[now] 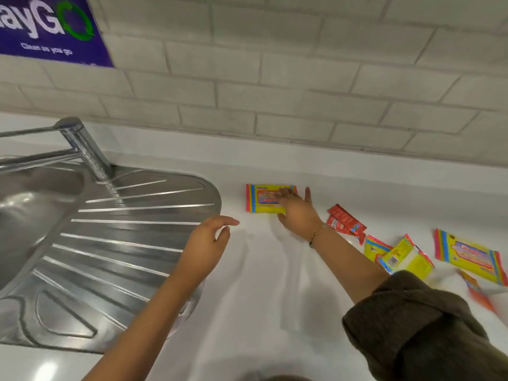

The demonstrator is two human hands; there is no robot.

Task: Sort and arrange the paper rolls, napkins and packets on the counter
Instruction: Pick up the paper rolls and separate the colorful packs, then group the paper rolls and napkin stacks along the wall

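At lower right, the rolled brown knit sleeve (426, 325) sits close to the loose yellow packets (406, 259), and I judge a sweep of that arm could scatter them or the red sachets (345, 222) beside them. Left of centre, the left hand (209, 237) hovers with fingers loose, holding nothing. At centre the right hand (297, 213) presses flat, fingers straight, on one yellow packet (261, 200) lying on the counter (261, 298); slick film on that smooth, glossy white surface may skid toward the ribbed stainless drainboard (123, 229). The packets are flat, crinkly rectangles with striped ends. Farther up stand a cylindrical chrome tap (85, 152) and matt pale brick tiles (302, 78)
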